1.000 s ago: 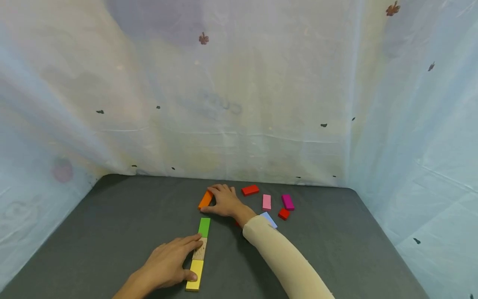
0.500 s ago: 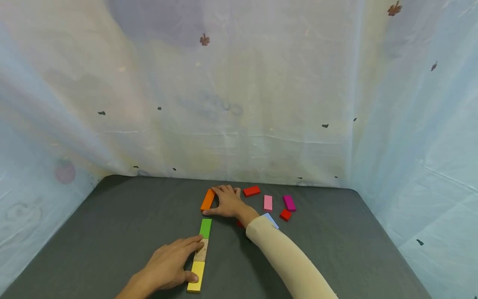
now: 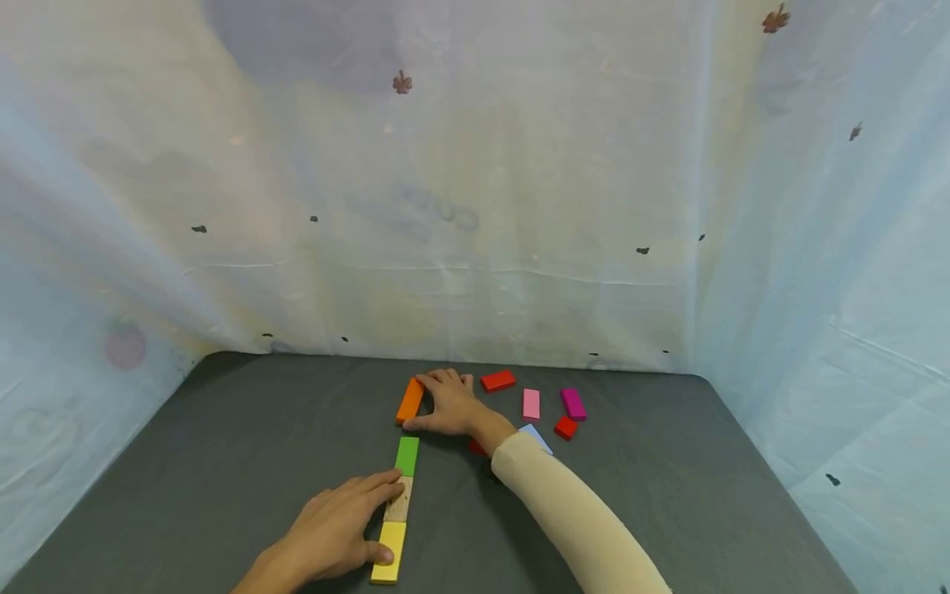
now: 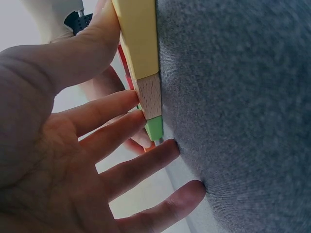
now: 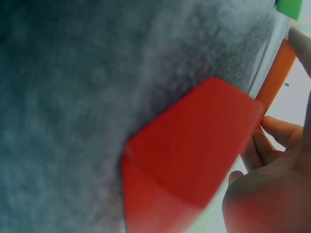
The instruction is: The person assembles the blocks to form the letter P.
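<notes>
In the head view my right hand (image 3: 449, 404) holds an orange block (image 3: 410, 401) by its ends, thumb at the near end and fingers at the far end. A short gap separates it from a straight row: a green block (image 3: 406, 456), a plain wood-grain block (image 3: 398, 499) and a yellow block (image 3: 389, 553). My left hand (image 3: 330, 524) rests along the row's left side. Its thumb touches the yellow block, and fingertips touch the wood-grain one. The left wrist view shows these fingers (image 4: 141, 170) fairly straight, two of them on the cloth.
Right of my right hand lie a red block (image 3: 498, 380), a pink block (image 3: 531, 404), a magenta block (image 3: 574, 404) and a small red block (image 3: 566, 427). My forearm partly covers a light-blue block (image 3: 536, 437) and another red block (image 3: 477, 447). A pale curtain (image 3: 475, 206) hangs behind the table.
My right hand has turned the orange block slightly, more in line with the row, and brought it a little nearer the green block. My left hand stays on the row.
</notes>
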Demonstrator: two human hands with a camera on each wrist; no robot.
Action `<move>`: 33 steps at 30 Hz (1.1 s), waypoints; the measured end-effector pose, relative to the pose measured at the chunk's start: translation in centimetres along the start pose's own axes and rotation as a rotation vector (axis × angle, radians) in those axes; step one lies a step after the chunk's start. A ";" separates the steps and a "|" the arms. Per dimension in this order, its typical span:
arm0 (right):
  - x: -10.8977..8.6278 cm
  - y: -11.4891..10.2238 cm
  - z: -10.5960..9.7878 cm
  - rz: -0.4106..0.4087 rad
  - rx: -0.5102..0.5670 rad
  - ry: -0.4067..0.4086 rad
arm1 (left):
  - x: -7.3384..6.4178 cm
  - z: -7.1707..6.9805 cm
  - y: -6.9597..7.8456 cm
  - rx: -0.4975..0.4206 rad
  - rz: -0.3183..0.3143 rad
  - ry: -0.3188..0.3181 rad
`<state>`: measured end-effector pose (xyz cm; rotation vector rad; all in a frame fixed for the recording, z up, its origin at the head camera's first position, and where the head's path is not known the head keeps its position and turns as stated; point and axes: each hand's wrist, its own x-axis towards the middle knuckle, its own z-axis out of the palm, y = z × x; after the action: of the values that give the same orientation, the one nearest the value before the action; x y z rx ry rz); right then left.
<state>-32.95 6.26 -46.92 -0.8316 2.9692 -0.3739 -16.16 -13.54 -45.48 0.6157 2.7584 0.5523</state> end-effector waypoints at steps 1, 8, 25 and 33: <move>-0.1 0.0 0.0 -0.004 0.000 0.000 | 0.0 0.0 0.0 0.000 0.002 0.002; -0.7 -0.3 -0.3 -0.062 -0.001 -0.012 | 0.0 0.1 0.0 0.018 0.022 0.023; -2.2 0.5 -0.5 -0.101 0.026 -0.019 | 0.0 -0.1 0.2 0.015 0.022 0.040; -2.3 0.6 0.0 -0.113 0.033 -0.047 | -0.2 0.1 0.1 0.017 0.026 0.053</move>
<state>-31.31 7.94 -47.14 -0.9936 2.8725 -0.4012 -15.93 -13.53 -45.51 0.6503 2.8113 0.5593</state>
